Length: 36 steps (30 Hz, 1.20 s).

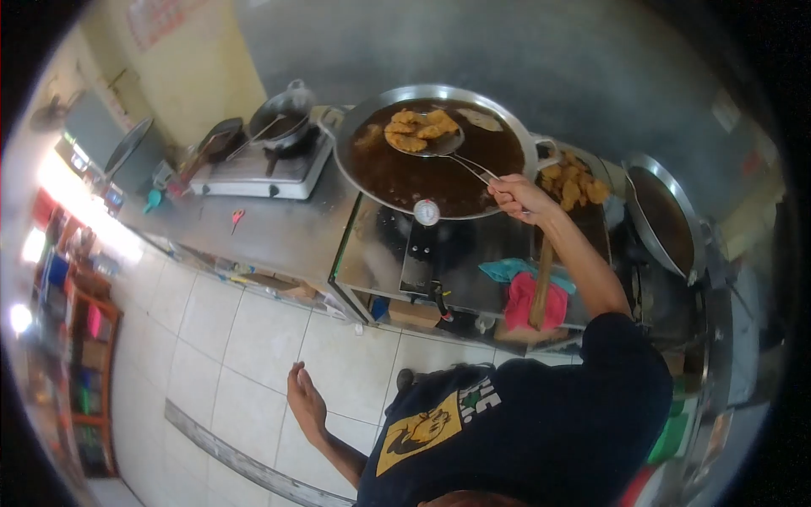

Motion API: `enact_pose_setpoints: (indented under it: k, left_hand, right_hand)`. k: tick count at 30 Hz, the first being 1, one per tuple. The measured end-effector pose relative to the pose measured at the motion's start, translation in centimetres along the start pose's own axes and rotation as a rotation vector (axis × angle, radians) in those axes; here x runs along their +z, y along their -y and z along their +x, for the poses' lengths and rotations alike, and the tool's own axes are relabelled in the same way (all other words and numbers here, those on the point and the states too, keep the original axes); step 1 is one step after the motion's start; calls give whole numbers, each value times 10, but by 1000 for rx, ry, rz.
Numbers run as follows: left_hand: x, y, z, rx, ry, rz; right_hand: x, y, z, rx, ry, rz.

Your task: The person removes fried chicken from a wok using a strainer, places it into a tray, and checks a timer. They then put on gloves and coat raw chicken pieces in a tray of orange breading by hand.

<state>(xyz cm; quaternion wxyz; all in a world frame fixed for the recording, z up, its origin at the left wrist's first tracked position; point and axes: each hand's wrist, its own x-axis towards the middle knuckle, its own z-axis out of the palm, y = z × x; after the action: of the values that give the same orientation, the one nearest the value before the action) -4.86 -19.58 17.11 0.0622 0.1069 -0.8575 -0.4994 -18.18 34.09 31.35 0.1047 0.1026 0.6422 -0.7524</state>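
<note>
My right hand is closed around the wire handle of a skimmer. The skimmer's bowl sits over the large wok of dark oil, carrying several golden-brown fried pieces. Another paler piece lies in the oil near the wok's far side. A round dial thermometer is at the wok's near rim. My left hand hangs low above the tiled floor, away from the counter, with its fingers loosely extended and nothing visible in it.
More fried pieces are heaped right of the wok, near a second wok. A wooden handle crosses a pink cloth at the counter front. Leftward are a tabletop stove, a smaller wok and red scissors.
</note>
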Motion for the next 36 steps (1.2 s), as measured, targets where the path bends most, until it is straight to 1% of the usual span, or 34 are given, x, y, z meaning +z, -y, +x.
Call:
enact_pose_setpoints:
  k: [1, 2, 3, 4, 6, 8, 10, 12, 14, 16, 18, 19, 20, 21, 22, 24, 25, 27, 28, 30, 31, 33, 34, 36]
  left_hand:
    - [0, 4, 1, 19, 23, 7]
    - [0, 8, 2, -7, 39, 66]
    - [0, 14, 3, -31, 54, 126]
    - [1, 27, 4, -11, 76, 134]
    - [8, 72, 9, -48, 142, 185]
    - [21, 153, 13, -63, 189, 236]
    - [30, 212, 11, -168, 322, 281]
    - [35, 253, 0, -299, 479, 303]
    - [43, 281, -17, -632, 426, 63]
    - [37, 324, -37, -428, 574, 122]
    - [42, 380, -34, -158, 769, 341]
    - [43, 349, -44, -515, 677, 203]
    - [43, 333, -59, -863, 567, 59]
    - [40, 328, -80, -782, 399, -123]
    - [42, 329, -93, -781, 401, -124]
    - [45, 334, -108, -676, 165, -513]
    - [45, 338, -111, -677, 165, -514]
    - [43, 345, -115, -648, 225, -335]
    - [41, 353, -114, -649, 224, -336]
    - [37, 369, -105, -731, 425, -309]
    - [36, 382, -102, -732, 425, -310]
    - [37, 397, -96, -90, 697, 430]
    - [37, 399, -98, -89, 699, 428]
    - [34, 400, -101, -129, 639, 285]
  right_hand:
    - [3, 2, -7, 6, -30, -16]
    - [3, 3, -12, 14, -61, -31]
    - [0, 0, -15, 8, -41, -32]
    - [-1, 0, -20, 2, -66, -15]
    - [-1, -1, -31, 6, -59, -55]
    - [-5, -6, -37, -3, -75, -31]
    - [-3, -6, -48, -13, -74, -28]
    - [-9, -13, -52, -41, -80, -12]
    - [-9, -15, -56, -68, -49, -6]
    - [-8, -15, -62, -68, -53, 9]
    - [-6, -13, -68, -56, -75, -13]
    - [-5, -12, -70, -57, -76, -11]
    - [-3, -11, -73, -55, -84, -11]
    - [-2, -10, -75, -53, -92, -12]
    - [-2, -10, -76, -54, -94, -13]
    - [-2, -10, -79, -59, -99, -16]
    - [-3, -11, -80, -58, -99, -17]
    - [-6, -12, -81, -58, -92, 14]
    - [-6, -12, -82, -57, -90, 13]
    - [-6, -11, -83, -55, -94, 30]
    - [-5, -11, -84, -54, -93, 28]
    - [-5, -10, -86, -57, -94, 35]
    - [-6, -11, -86, -57, -96, 33]
    - [-8, -12, -85, -66, -88, 34]
